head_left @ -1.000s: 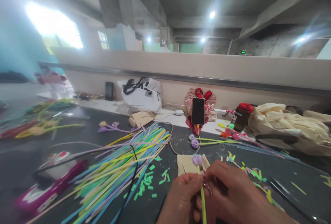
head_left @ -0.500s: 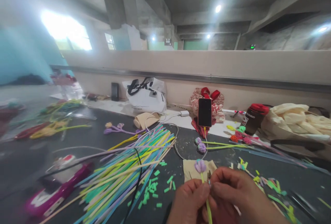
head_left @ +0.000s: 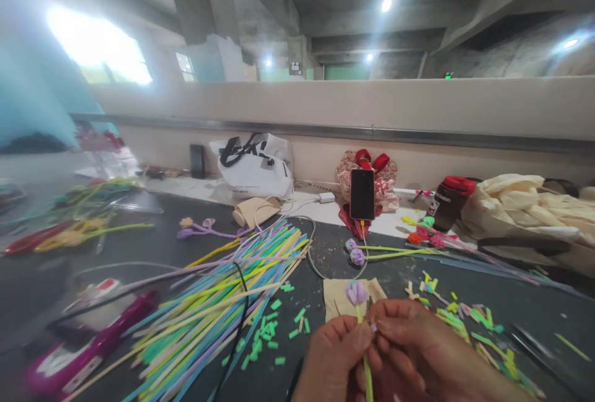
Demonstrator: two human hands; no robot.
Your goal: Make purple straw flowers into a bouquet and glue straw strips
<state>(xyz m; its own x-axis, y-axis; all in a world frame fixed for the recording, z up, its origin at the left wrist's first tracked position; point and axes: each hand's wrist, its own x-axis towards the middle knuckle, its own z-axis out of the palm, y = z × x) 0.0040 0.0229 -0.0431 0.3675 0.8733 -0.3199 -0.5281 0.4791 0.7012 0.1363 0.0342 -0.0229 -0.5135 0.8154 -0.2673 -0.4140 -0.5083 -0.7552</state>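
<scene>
Near the bottom, right of the middle, my left hand pinches the yellow-green stem of a pipe-cleaner flower. Its head is lilac and points up, away from me. Close against it, my right hand has thumb and forefinger pressed together at a small lilac piece beside the stem. A thin dark tip shows just above those fingers; what it belongs to is hidden. Under the flower lies a beige cloth or paper square. Beyond it rest two finished-looking lilac flowers on green stems.
A large bundle of coloured pipe cleaners lies to the left, with green snippets beside it. A magenta-handled tool is further left. A phone leans on a patterned bag behind. More clippings and dark tweezers-like tool lie right.
The whole view has shifted slightly, so things sit a little further left and higher. My hands stay together at the stem; the lilac piece at my right fingertips shows more clearly.
</scene>
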